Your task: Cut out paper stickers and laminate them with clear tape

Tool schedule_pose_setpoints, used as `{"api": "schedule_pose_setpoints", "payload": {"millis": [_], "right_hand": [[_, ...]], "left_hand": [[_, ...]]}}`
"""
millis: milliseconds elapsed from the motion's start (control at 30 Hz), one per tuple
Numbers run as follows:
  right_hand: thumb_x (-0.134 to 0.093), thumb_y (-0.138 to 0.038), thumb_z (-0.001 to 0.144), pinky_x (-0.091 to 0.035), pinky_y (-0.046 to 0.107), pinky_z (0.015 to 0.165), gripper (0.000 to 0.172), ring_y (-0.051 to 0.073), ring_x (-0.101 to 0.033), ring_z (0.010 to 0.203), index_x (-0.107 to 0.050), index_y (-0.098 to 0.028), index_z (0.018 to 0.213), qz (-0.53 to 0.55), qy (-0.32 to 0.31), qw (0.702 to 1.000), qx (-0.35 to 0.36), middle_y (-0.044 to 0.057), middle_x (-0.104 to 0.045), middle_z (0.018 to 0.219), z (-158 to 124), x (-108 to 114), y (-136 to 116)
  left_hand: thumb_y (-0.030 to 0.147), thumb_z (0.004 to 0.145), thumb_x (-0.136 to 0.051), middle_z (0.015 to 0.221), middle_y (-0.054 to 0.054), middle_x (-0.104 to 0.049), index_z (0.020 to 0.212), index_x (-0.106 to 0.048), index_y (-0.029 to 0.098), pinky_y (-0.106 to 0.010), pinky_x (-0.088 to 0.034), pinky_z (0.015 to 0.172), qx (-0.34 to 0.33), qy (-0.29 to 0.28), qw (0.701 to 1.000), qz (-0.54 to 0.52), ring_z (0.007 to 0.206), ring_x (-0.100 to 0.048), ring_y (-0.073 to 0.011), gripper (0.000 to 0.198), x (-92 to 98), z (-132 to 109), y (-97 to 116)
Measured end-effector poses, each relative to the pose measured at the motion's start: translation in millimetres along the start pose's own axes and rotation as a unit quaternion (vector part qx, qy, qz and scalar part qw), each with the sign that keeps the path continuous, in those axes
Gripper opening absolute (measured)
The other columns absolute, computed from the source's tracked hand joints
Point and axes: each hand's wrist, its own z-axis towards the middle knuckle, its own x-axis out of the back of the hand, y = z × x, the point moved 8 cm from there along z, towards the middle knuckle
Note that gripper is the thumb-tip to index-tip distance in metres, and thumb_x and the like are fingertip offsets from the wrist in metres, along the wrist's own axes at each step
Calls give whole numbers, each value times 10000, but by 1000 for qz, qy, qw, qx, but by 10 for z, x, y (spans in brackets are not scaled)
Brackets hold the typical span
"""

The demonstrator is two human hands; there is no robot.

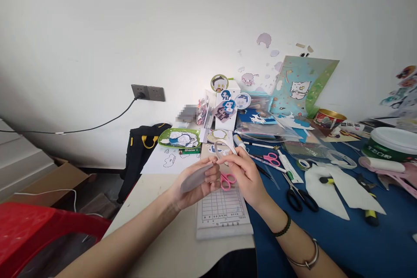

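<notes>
My left hand [198, 182] is closed around a flat grey oval cutout [195, 178], which lies across the palm and fingers. My right hand [244, 171] meets its fingertips just above the cutout's right end. A pale see-through ring that looks like a roll of tape [219, 150] is pinched in the right hand; the fingers cover part of it. Below the hands, pink-handled scissors [227, 181] rest on a printed form pad [224, 221]. Whether a small piece sits between the fingertips I cannot make out.
Black-handled scissors [301, 197], white sheet pieces [322, 193] and a yellow-black cutter [370, 215] lie on the blue mat at right. Behind stand a green tray of paper cutouts [163, 141], a white box [224, 119] and a tub [391, 143]. A red stool [29, 230] is at left.
</notes>
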Motion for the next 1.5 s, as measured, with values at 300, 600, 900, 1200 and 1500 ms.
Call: {"api": "schedule_pose_setpoints", "payload": {"millis": [300, 600, 900, 1200, 1500], "right_hand": [[-626, -289, 807, -461, 281, 607, 106, 176, -531, 780, -712, -230, 785, 8, -5, 1000, -29, 32, -434, 807, 30, -40, 133], [-607, -241, 803, -382, 239, 497, 102, 166, -495, 722, -676, -201, 740, -113, -2, 992, -60, 51, -463, 843, 40, 14, 141], [-471, -333, 920, -447, 286, 677, 242, 155, -578, 747, -483, -227, 1138, 91, 76, 989, -94, 18, -633, 813, 30, 191, 281], [-561, -325, 880, -472, 266, 588, 164, 109, -516, 608, -659, -231, 973, 203, 52, 973, -102, 42, -657, 905, 33, 144, 312], [-616, -240, 841, -413, 227, 401, 96, 60, -478, 473, -709, -250, 859, 126, 50, 991, -10, 26, -563, 899, -9, 205, 37]], "left_hand": [[330, 740, -682, 705, -29, -573, 830, -649, 133, -270, -446, 683, 17, -42, 989, 138, 685, -533, -136, 219, -42, 2, -135], [468, 829, -547, 806, -38, -659, 771, -686, 172, -274, -407, 692, -153, 152, 803, 555, 758, -546, -183, 332, 9, -160, 614], [371, 781, -651, 823, -48, -693, 774, -698, 191, -262, -425, 653, -283, 241, 753, 543, 768, -590, -190, 186, 18, -281, 770], [288, 792, -660, 794, -6, -665, 783, -657, 230, -259, -450, 703, -491, 284, 624, 537, 758, -585, -155, 59, -143, -684, 1027], [295, 792, -652, 766, -4, -649, 766, -638, 222, -249, -444, 651, -497, 298, 629, 518, 709, -574, -149, 79, -152, -708, 1031]]}}
